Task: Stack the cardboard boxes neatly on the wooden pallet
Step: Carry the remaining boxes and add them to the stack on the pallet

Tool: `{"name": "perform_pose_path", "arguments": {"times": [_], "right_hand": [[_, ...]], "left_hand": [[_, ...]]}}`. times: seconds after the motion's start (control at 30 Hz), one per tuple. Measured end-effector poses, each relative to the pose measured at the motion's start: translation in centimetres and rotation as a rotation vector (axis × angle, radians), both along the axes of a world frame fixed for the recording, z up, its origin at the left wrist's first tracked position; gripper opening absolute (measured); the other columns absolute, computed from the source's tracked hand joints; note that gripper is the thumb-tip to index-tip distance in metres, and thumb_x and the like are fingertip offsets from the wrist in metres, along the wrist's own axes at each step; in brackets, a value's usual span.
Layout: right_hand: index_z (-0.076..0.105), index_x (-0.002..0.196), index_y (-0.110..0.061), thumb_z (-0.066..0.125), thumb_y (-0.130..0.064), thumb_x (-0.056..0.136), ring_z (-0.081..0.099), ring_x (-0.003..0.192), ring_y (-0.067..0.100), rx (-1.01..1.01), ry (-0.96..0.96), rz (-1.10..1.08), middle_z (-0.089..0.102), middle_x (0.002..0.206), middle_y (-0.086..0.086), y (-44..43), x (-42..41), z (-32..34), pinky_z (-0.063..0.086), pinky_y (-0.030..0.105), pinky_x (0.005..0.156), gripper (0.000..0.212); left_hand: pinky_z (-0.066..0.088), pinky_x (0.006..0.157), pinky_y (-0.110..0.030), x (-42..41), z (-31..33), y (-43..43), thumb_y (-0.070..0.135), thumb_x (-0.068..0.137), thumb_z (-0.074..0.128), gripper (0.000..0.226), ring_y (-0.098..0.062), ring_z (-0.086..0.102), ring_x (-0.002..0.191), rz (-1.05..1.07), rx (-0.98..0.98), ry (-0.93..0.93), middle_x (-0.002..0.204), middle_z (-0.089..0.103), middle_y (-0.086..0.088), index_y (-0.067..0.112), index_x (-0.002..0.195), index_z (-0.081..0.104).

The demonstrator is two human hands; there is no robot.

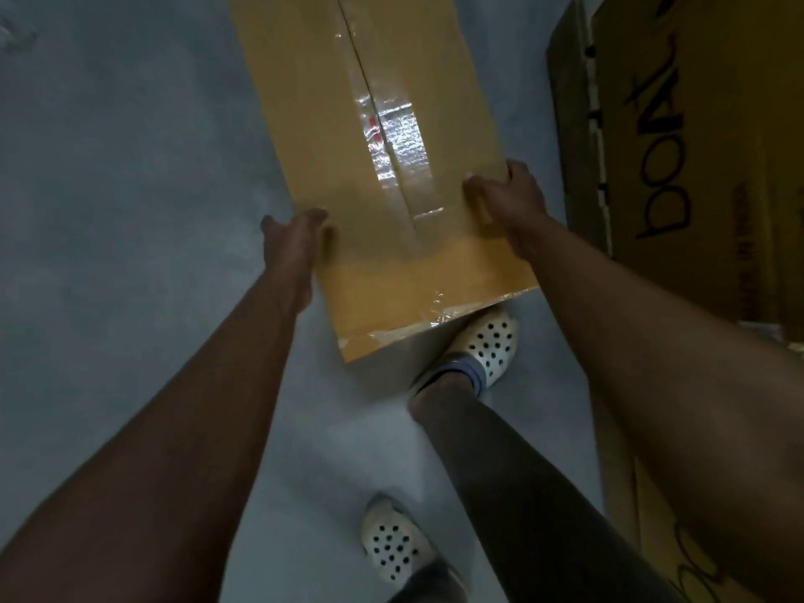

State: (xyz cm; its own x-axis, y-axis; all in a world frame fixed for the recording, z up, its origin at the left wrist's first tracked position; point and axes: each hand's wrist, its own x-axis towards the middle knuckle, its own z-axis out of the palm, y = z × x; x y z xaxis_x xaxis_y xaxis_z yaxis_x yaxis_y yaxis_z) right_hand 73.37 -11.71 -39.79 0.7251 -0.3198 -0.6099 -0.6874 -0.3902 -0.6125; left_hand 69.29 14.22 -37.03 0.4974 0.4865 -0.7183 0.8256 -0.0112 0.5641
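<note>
A long tan cardboard box [348,137], sealed along its top seam with clear tape, stretches away from me over the grey floor. My left hand [296,232] holds the box's near left edge, fingers wrapped down its side. My right hand [504,198] grips the near right edge, thumb on the top face. The box's near end hangs above my front foot. No pallet shows in the frame.
Printed cardboard boxes [696,167] stand stacked at the right, with another box [678,537] at lower right. My two feet in white perforated clogs [487,341] stand on the pale grey floor [108,211], which spreads out to the left.
</note>
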Motion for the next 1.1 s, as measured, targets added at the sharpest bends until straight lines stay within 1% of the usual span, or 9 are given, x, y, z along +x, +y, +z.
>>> {"name": "perform_pose_path", "arguments": {"times": [0.1,0.17,0.27,0.4,0.53,0.63,0.73,0.87,1.1], "right_hand": [[0.05,0.142,-0.018,0.07,-0.054,0.078,0.059,0.119,0.023,-0.011,-0.004,-0.009,0.059,0.136,0.0,0.9,1.7,0.6,0.051,0.04,0.1,0.076],[0.052,0.137,-0.019,0.07,-0.058,0.075,0.06,0.117,0.023,-0.061,0.038,0.011,0.06,0.133,0.0,1.5,1.7,1.6,0.051,0.043,0.1,0.076],[0.057,0.129,-0.021,0.068,-0.064,0.074,0.062,0.114,0.023,-0.127,0.059,0.078,0.063,0.128,-0.001,3.1,0.0,4.2,0.051,0.041,0.099,0.07],[0.06,0.124,-0.023,0.064,-0.078,0.07,0.063,0.115,0.026,-0.14,0.121,0.114,0.065,0.128,0.001,5.5,-4.5,11.0,0.051,0.041,0.099,0.077],[0.06,0.125,-0.022,0.06,-0.089,0.065,0.063,0.117,0.028,-0.166,0.177,0.115,0.065,0.128,0.002,8.2,-11.1,20.0,0.05,0.037,0.097,0.09],[0.059,0.117,-0.027,0.059,-0.09,0.065,0.065,0.108,0.024,-0.165,0.134,0.129,0.065,0.116,-0.003,9.6,-16.5,27.0,0.048,0.033,0.087,0.081],[0.058,0.12,-0.028,0.055,-0.092,0.066,0.064,0.109,0.022,-0.219,0.07,0.125,0.065,0.119,-0.003,10.1,-21.8,32.4,0.05,0.034,0.091,0.084],[0.059,0.124,-0.023,0.05,-0.096,0.062,0.062,0.116,0.026,-0.273,0.007,0.034,0.063,0.125,0.001,9.8,-29.1,37.9,0.052,0.04,0.096,0.096],[0.053,0.129,-0.022,0.06,-0.086,0.07,0.059,0.119,0.027,-0.297,-0.075,-0.215,0.059,0.128,0.003,5.8,-43.9,49.7,0.048,0.04,0.097,0.087]], "left_hand": [[0.05,0.083,-0.038,2.2,0.8,1.6,0.04,0.072,0.076,0.059,-0.024,0.061,0.12,0.025,-0.205,0.052,0.134,0.064,0.0,0.027,0.129,0.066],[0.049,0.086,-0.042,3.0,1.8,1.9,0.042,0.055,0.077,0.046,-0.026,0.062,0.118,0.049,-0.182,0.033,0.127,0.068,0.002,0.032,0.101,0.078],[0.055,0.094,-0.048,2.8,4.9,2.3,0.035,0.057,0.074,0.016,-0.023,0.064,0.106,0.045,-0.024,-0.026,0.102,0.071,0.012,0.033,0.072,0.08],[0.045,0.101,-0.052,0.9,11.7,3.6,0.053,0.043,0.064,0.072,-0.028,0.058,0.111,-0.119,0.308,0.096,0.117,0.066,0.007,0.029,0.11,0.073],[0.032,0.108,-0.054,-3.5,19.7,4.5,0.047,0.065,0.068,0.075,-0.038,0.048,0.125,-0.306,0.557,0.247,0.134,0.056,-0.008,0.016,0.131,0.056],[0.033,0.106,-0.054,-8.2,24.7,6.0,0.047,0.062,0.069,0.077,-0.038,0.049,0.124,-0.369,0.566,0.275,0.132,0.056,-0.009,0.017,0.131,0.055],[0.033,0.106,-0.056,-13.0,29.5,6.9,0.044,0.061,0.07,0.077,-0.039,0.049,0.123,-0.381,0.544,0.239,0.133,0.056,-0.01,0.015,0.131,0.054],[0.029,0.109,-0.057,-20.0,36.3,5.5,0.043,0.061,0.065,0.08,-0.038,0.044,0.127,-0.382,0.472,0.08,0.139,0.051,-0.009,0.014,0.134,0.05],[0.027,0.109,-0.056,-32.8,47.5,-0.2,0.037,0.067,0.073,0.081,-0.039,0.041,0.129,-0.476,0.436,-0.124,0.144,0.046,-0.009,0.012,0.14,0.045]]}}
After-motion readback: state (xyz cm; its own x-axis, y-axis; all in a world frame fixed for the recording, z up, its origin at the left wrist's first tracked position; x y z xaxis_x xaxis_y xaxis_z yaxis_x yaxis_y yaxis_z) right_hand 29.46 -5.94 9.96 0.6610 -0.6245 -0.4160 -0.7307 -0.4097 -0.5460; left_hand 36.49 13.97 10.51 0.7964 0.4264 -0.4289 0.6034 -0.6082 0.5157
